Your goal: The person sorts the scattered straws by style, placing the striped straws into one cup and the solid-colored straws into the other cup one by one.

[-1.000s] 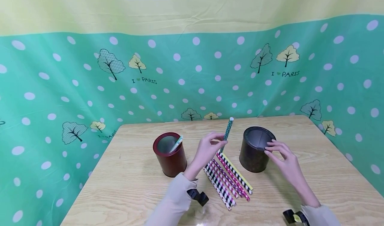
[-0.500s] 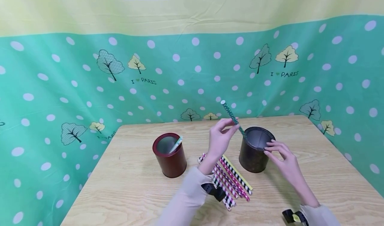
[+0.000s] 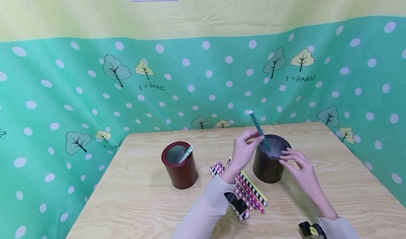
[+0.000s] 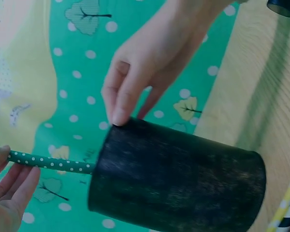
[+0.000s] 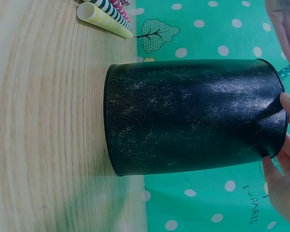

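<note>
In the head view my left hand (image 3: 242, 152) pinches a green paper straw with white dots (image 3: 256, 123) between thumb and fingers. The straw leans, its lower end inside the mouth of a dark metal can (image 3: 268, 170); the left wrist view shows the green straw (image 4: 50, 162) crossing the rim of the black can (image 4: 179, 181). On the can's right side my right hand (image 3: 299, 165) holds the rim with thumb and fingertips. From the right wrist, the scuffed can (image 5: 193, 118) stands on the table with the right hand (image 5: 285, 179) at its top edge.
A dark red can (image 3: 184, 173) stands to the left with a pale patterned straw (image 3: 186, 153) leaning in it. Several patterned paper straws (image 3: 253, 193) lie on the wooden table (image 3: 133, 196) between the cans, partly beneath my left forearm. A green dotted curtain (image 3: 177, 69) hangs behind.
My left hand has carried the green dotted straw rightward from above the loose straws, and its lower end has gone into the dark can. The right hand has stayed at the rim.
</note>
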`<action>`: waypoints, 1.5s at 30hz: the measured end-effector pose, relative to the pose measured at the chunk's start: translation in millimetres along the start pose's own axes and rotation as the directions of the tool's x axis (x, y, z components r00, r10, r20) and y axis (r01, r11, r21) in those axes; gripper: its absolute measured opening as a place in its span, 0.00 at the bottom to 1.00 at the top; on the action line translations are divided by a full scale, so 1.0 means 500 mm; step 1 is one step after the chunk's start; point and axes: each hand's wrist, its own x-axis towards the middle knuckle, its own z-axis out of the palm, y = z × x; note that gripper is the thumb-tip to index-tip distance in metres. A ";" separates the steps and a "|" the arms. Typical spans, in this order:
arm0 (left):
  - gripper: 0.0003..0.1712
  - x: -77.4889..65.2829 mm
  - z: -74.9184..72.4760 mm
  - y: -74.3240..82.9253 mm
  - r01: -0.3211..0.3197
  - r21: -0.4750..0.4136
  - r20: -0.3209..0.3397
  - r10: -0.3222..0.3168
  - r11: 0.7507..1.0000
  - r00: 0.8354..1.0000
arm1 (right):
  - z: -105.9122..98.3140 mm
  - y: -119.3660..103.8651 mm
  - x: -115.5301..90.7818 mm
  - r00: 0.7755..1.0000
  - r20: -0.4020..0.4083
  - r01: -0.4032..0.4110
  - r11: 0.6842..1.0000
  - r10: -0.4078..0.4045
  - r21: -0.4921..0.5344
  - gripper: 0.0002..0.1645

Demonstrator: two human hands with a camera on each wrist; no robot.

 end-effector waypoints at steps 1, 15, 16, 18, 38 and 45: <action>0.12 0.000 0.001 -0.004 0.011 0.005 0.006 -0.011 1.000 1.000 | 0.000 0.001 0.000 1.000 0.001 0.001 1.000 -0.001 0.002 0.13; 0.17 0.004 -0.024 -0.109 0.000 0.104 0.068 -0.007 0.995 0.998 | -0.001 -0.006 0.000 1.000 0.007 -0.009 1.000 0.009 0.005 0.12; 0.18 0.004 -0.032 -0.119 -0.003 0.108 0.080 -0.006 0.994 0.997 | -0.001 -0.006 0.001 1.000 0.007 -0.008 1.000 0.008 0.009 0.12; 0.19 0.000 -0.052 -0.130 0.004 0.132 0.111 -0.019 0.991 0.994 | -0.001 -0.005 0.003 1.000 0.008 -0.011 1.000 0.011 0.002 0.12; 0.14 -0.069 -0.217 -0.166 0.063 0.410 0.462 -0.267 0.910 0.846 | -0.002 -0.008 0.003 1.000 0.004 -0.013 1.000 0.013 0.026 0.13; 0.12 -0.087 -0.241 -0.173 0.042 0.453 0.518 -0.302 0.890 0.800 | -0.003 -0.011 0.003 1.000 0.008 -0.018 1.000 0.018 0.018 0.13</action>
